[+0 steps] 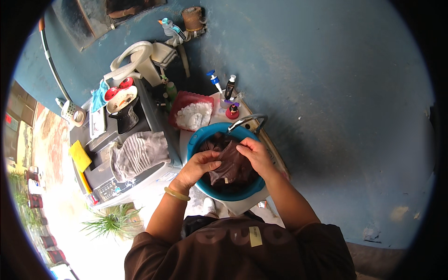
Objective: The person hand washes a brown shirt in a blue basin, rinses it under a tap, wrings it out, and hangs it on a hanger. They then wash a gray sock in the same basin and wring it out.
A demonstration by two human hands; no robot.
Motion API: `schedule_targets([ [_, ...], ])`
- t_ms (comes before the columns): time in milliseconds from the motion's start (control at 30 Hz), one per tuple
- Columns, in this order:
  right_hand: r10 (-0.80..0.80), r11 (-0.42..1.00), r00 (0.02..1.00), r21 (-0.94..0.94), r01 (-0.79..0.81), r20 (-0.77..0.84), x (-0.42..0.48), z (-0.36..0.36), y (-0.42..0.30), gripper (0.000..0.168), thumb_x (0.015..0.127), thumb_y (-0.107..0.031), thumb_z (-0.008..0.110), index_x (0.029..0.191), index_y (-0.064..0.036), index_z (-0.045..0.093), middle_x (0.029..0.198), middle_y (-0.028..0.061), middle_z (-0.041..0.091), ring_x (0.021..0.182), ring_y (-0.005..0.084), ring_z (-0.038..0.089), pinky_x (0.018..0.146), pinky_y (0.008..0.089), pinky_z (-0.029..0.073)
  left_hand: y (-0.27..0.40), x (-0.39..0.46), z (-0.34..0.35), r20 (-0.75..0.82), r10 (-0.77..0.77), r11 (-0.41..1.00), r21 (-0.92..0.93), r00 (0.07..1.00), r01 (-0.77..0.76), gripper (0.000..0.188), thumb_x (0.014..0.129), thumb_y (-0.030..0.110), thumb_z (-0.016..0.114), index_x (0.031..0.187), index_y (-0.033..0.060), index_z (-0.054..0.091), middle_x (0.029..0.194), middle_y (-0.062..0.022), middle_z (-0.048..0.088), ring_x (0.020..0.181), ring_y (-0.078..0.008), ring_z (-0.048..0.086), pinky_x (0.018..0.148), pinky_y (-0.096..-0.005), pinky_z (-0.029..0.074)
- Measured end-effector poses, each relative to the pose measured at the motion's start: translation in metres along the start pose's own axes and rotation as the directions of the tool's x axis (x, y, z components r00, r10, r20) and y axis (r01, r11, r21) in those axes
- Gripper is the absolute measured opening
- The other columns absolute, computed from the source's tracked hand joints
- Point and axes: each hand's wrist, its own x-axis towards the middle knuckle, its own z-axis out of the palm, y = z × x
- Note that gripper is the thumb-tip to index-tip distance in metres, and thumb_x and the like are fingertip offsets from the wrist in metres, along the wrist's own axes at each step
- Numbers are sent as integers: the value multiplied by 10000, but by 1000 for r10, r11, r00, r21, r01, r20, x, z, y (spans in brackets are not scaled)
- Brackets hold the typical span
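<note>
Both hands hold a wet dark brown garment [232, 159] stretched between them above a blue plastic basin [194, 140]. My left hand [201, 166] pinches its left side between thumb and fingers, and a pale bangle circles that wrist. On the other side, my right hand [255, 155] grips the upper right edge of the cloth. A small light tag shows near the garment's lower edge. More dark cloth lies in the basin beneath, partly hidden by the hands. The curved chrome faucet [245, 120] reaches over the basin's far rim.
Behind the basin stand a red plastic basket [174, 113] with white contents, a blue-topped pump [214, 80] and a dark bottle [230, 87]. At left, a washing machine [101, 175] carries a grey striped cloth [141, 154] and several small items. A blue wall [332, 105] rises close on the right.
</note>
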Motion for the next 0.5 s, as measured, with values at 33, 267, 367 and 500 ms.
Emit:
schedule_targets([
  [33,4,999,1000,39,-4,2,1,0,2,126,886,-125,582,843,-8,570,752,-19,559,716,48,480,663,209,413,-2,0,-1,1,7,1000,-27,1000,-6,260,841,117,647,1073,13,591,994,-6,607,929,-98,533,862,-239,409],
  [267,27,998,1000,61,-27,1,3,0,4,128,892,-130,580,845,-12,563,760,-22,560,715,44,474,655,207,406,-3,1,3,-49,26,999,-41,998,-28,190,830,62,646,1010,15,608,945,1,617,873,-87,549,823,-225,425],
  [367,9,999,1000,45,-9,-8,4,-1,10,129,891,-130,581,846,-10,565,763,-19,564,716,44,476,655,207,405,-4,2,5,-73,27,999,-41,997,-30,155,810,50,663,957,40,615,913,18,615,856,-79,542,824,-231,419],
  [500,24,998,1000,50,-24,0,3,-2,6,116,892,-126,577,856,-16,567,776,-17,570,723,42,485,662,203,405,-1,2,9,-102,34,998,-47,994,-39,125,810,54,670,920,53,610,876,40,604,817,-59,535,783,-209,422],
])
